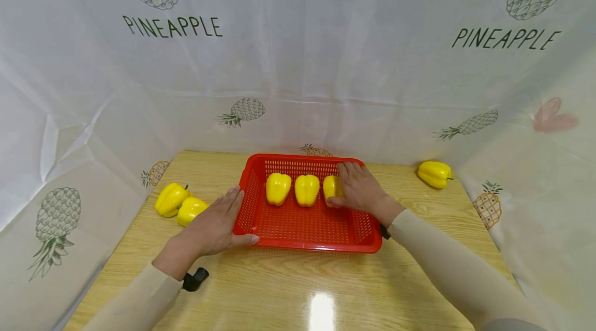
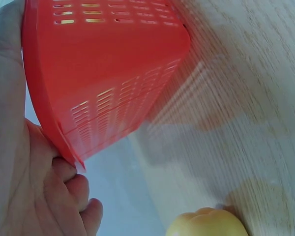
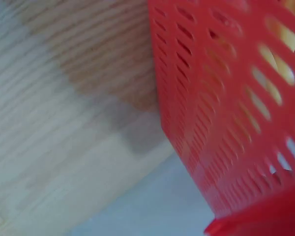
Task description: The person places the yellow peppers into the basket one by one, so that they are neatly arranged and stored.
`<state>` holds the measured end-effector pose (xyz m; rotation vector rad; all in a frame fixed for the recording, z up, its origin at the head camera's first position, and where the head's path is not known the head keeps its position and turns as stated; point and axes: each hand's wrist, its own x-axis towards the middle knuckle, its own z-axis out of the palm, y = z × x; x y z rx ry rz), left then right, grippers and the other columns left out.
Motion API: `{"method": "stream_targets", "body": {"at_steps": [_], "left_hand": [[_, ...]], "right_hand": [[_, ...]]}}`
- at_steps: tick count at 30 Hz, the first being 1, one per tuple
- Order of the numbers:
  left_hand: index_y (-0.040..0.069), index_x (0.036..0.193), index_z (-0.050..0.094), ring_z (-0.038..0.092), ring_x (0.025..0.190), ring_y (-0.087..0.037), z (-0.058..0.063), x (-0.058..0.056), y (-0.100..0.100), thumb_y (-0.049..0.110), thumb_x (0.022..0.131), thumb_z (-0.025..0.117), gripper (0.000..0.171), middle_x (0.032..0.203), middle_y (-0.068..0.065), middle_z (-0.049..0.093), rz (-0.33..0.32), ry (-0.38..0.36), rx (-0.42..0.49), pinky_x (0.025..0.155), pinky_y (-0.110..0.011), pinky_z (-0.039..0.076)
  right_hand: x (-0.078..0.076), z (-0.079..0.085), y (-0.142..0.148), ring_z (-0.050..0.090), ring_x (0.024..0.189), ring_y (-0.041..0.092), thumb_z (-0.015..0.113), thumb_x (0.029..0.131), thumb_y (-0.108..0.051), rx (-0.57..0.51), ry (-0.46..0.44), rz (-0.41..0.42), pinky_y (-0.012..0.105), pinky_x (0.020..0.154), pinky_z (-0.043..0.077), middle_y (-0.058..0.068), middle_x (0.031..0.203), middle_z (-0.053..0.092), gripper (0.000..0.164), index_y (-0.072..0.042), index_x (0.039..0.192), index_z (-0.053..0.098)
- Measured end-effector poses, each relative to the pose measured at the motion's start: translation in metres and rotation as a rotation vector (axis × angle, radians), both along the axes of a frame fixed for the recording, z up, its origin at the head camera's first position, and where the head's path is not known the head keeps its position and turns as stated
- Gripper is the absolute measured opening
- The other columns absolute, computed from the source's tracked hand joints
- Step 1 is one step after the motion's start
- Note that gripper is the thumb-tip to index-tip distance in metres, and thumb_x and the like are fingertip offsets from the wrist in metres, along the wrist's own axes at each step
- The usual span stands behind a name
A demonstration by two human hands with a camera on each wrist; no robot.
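Three yellow peppers (image 1: 307,190) in a row inside the red basket (image 1: 288,227) on the bench (image 1: 261,289); around the rightmost pepper (image 1: 330,186), curled right hand (image 1: 360,190); along the left rim (image 1: 247,168), straight-fingered left hand (image 1: 211,226), presumably for steadiness.

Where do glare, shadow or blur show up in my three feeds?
Head: bright glare on the table at the bottom edge, below the red basket; left wrist: grey shadow on the table beside the red basket; right wrist: soft overall, the red basket's near side blurred.
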<state>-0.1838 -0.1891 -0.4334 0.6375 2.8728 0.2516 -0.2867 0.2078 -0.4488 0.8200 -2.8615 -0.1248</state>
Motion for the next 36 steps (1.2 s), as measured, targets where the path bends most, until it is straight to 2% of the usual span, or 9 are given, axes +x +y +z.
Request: {"method": "stream_targets", "body": {"at_steps": [5,12,18,21,24,29,36], "left_hand": [[-0.004,0.166,0.018,0.017,0.163,-0.04,0.001,0.0,0.0,0.091,0.086,0.05,0.129,0.176,-0.022,0.011,0.002,-0.004,0.007,0.13,-0.057,0.023],[-0.004,0.166,0.018,0.018,0.162,-0.041,0.001,0.003,0.0,0.092,0.085,0.049,0.129,0.176,-0.022,0.011,0.008,0.0,0.02,0.13,-0.057,0.024],[-0.004,0.166,0.018,0.019,0.162,-0.041,0.001,0.007,0.0,0.092,0.085,0.05,0.129,0.176,-0.022,0.011,0.008,0.0,0.031,0.129,-0.058,0.026],[-0.004,0.166,0.018,0.019,0.162,-0.041,0.001,0.008,0.0,0.092,0.085,0.048,0.13,0.176,-0.022,0.012,0.004,0.006,0.029,0.129,-0.057,0.027],[-0.004,0.166,0.018,0.019,0.162,-0.041,0.001,0.008,0.0,0.092,0.085,0.048,0.13,0.176,-0.022,0.012,0.002,0.01,0.026,0.129,-0.057,0.027],[-0.004,0.166,0.018,0.018,0.162,-0.041,0.0,0.008,0.0,0.093,0.084,0.047,0.131,0.176,-0.022,0.012,0.008,0.006,0.023,0.128,-0.058,0.028],[-0.002,0.167,0.017,0.02,0.162,-0.041,-0.001,0.011,0.002,0.093,0.084,0.049,0.13,0.177,-0.02,0.011,0.021,-0.001,0.024,0.128,-0.058,0.029]], "right_hand": [[-0.002,0.013,0.013,0.059,0.125,0.044,0.069,0.093,-0.068,-0.039,0.056,-0.03,0.058,0.107,0.052,0.027,0.138,0.058,0.097,0.009,0.146,0.043],[-0.006,0.025,0.049,0.057,0.124,0.049,0.067,0.101,-0.053,-0.122,0.152,-0.106,0.061,0.103,0.052,0.032,0.136,0.058,0.079,0.012,0.141,0.047],[-0.007,0.023,0.09,0.057,0.116,0.051,0.074,0.098,-0.043,-0.128,0.248,-0.172,0.063,0.093,0.053,0.033,0.129,0.058,0.071,0.014,0.132,0.049],[-0.006,0.019,0.108,0.057,0.113,0.051,0.077,0.096,-0.039,-0.124,0.267,-0.206,0.063,0.091,0.053,0.033,0.126,0.058,0.069,0.015,0.128,0.05],[-0.005,0.017,0.123,0.057,0.113,0.053,0.078,0.095,-0.037,-0.109,0.255,-0.248,0.064,0.09,0.052,0.035,0.125,0.058,0.068,0.016,0.126,0.05],[-0.003,0.014,0.144,0.053,0.115,0.055,0.074,0.098,-0.036,-0.087,0.163,-0.327,0.067,0.092,0.049,0.037,0.126,0.054,0.067,0.017,0.126,0.046],[-0.003,0.004,0.173,0.051,0.116,0.056,0.071,0.1,-0.036,-0.064,0.1,-0.389,0.069,0.092,0.047,0.038,0.127,0.052,0.064,0.017,0.126,0.046]]}}
